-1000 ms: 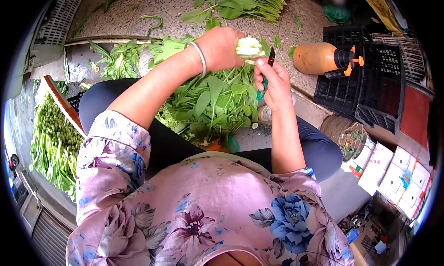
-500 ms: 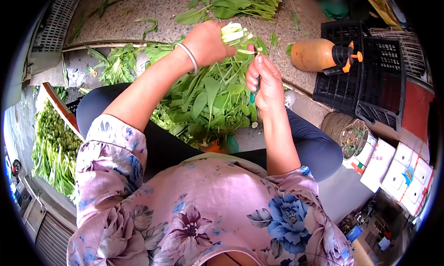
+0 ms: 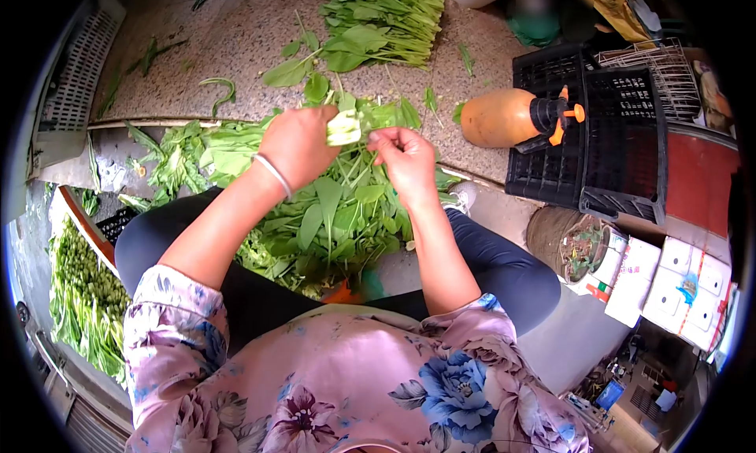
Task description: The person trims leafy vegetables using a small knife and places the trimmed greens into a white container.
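Note:
My left hand (image 3: 299,147) is closed around a bunch of leafy greens, its pale cut stem ends (image 3: 344,128) pointing right. Just right of those ends is my right hand (image 3: 405,163), thumb and forefinger pinched together. Whatever it grips, if anything, is hidden from me; no knife shows in it now. Below both hands a heap of loose green leaves (image 3: 335,209) lies between my legs. On the stone slab beyond, a neat pile of leafy greens (image 3: 386,20) lies with its stems to the right.
An orange spray bottle (image 3: 496,118) lies on its side against black plastic crates (image 3: 626,138) at right. Stacked greens (image 3: 83,287) fill the lower left, near a white crate (image 3: 79,75). A round pot (image 3: 547,236) and white boxes (image 3: 681,287) stand at lower right.
Both hands have come lower and left in view, still close together. The dark blade and green handle seen in my right hand are no longer visible. The whole view has shifted slightly.

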`<action>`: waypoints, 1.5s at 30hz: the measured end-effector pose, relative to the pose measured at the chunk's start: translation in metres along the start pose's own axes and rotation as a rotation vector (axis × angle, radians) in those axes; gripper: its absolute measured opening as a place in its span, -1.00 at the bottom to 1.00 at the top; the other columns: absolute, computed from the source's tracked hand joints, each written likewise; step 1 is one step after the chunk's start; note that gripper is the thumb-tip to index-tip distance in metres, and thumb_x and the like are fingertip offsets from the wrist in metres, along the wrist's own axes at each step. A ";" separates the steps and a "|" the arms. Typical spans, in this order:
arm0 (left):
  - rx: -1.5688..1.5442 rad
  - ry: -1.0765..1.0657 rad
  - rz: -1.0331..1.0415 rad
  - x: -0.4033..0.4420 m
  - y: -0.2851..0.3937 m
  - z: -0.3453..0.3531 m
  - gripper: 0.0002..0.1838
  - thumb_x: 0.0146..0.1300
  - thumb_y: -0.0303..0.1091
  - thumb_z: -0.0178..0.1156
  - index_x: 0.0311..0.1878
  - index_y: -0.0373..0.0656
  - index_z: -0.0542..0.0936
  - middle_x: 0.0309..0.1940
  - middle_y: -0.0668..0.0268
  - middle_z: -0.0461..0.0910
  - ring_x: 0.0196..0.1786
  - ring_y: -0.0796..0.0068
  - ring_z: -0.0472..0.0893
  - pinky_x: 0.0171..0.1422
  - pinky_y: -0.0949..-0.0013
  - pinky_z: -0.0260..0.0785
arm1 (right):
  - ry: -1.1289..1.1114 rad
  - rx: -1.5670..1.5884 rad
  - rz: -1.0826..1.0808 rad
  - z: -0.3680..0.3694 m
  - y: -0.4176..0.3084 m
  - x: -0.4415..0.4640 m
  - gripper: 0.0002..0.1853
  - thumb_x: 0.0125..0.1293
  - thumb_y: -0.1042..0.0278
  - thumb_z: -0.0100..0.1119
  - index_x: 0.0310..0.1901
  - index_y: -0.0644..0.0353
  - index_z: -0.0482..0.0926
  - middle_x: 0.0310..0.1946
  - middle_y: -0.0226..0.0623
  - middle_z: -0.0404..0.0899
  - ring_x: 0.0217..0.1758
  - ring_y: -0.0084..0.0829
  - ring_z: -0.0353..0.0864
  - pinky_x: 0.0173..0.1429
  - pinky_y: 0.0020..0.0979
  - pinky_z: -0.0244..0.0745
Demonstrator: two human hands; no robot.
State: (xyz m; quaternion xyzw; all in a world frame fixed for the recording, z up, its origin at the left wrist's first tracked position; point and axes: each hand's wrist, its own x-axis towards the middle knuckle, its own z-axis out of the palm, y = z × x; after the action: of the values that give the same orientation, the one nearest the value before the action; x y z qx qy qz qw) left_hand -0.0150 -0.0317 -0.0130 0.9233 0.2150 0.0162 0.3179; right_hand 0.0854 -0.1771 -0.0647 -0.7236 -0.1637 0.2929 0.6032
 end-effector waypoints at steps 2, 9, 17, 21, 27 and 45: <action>0.002 -0.004 0.022 0.000 0.002 -0.002 -0.71 -0.14 -0.28 0.29 -0.33 -0.19 0.53 -0.50 0.03 0.56 -0.40 0.05 0.57 -0.26 0.15 0.43 | -0.170 0.113 0.111 0.003 -0.009 0.002 -0.89 0.21 0.44 0.11 -0.31 0.30 0.53 -0.50 -0.34 0.56 -0.59 -0.68 0.40 -0.60 -0.68 0.17; -0.239 -0.023 -0.156 0.010 -0.002 -0.010 -0.73 -0.12 -0.32 0.32 -0.36 -0.24 0.52 -0.53 0.08 0.55 -0.45 0.14 0.56 -0.30 0.27 0.39 | 0.010 0.157 0.298 -0.018 0.007 0.105 -0.76 0.22 0.18 0.12 -0.25 0.20 0.51 -0.43 -0.32 0.58 -0.62 -0.65 0.43 -0.69 -0.68 0.14; -0.398 -0.069 -0.214 0.023 -0.004 -0.013 -0.77 -0.08 -0.35 0.31 -0.35 -0.21 0.51 -0.57 0.15 0.52 -0.50 0.24 0.52 -0.33 0.34 0.36 | 0.556 0.195 0.570 -0.054 0.066 0.269 -0.74 0.17 0.24 0.19 -0.35 0.31 0.46 -0.50 -0.16 0.52 -0.63 -0.48 0.50 -0.73 -0.56 0.17; -0.352 -0.106 -0.186 0.027 -0.006 -0.012 -0.77 -0.06 -0.36 0.29 -0.33 -0.21 0.50 -0.60 0.15 0.51 -0.53 0.21 0.52 -0.37 0.35 0.36 | 0.587 0.130 0.667 -0.053 0.075 0.283 -0.73 0.13 0.30 0.23 -0.30 0.35 0.48 -0.52 -0.17 0.50 -0.64 -0.46 0.50 -0.71 -0.55 0.23; -0.256 -0.084 -0.122 0.025 -0.004 -0.011 -0.77 -0.09 -0.35 0.28 -0.36 -0.21 0.51 -0.58 0.08 0.52 -0.46 0.09 0.54 -0.36 0.25 0.38 | 0.292 0.582 0.604 -0.085 0.104 0.259 -0.82 0.15 0.35 0.13 -0.28 0.20 0.36 -0.54 -0.28 0.46 -0.61 -0.60 0.36 -0.66 -0.62 0.15; -0.597 0.060 0.056 0.028 0.030 -0.010 -0.65 -0.15 -0.28 0.36 -0.27 -0.24 0.56 -0.46 0.15 0.60 -0.41 0.34 0.59 -0.20 0.36 0.43 | -0.131 -0.024 0.046 -0.084 -0.109 0.038 -0.79 0.14 0.33 0.24 -0.30 0.25 0.46 -0.45 -0.34 0.53 -0.49 -0.63 0.53 -0.67 -0.73 0.15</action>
State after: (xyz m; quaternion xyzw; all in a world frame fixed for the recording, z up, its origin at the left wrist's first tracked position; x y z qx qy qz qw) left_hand 0.0202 -0.0355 0.0096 0.7938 0.1843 0.1147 0.5681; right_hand 0.1794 -0.1959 0.0412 -0.7135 -0.1897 0.3514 0.5757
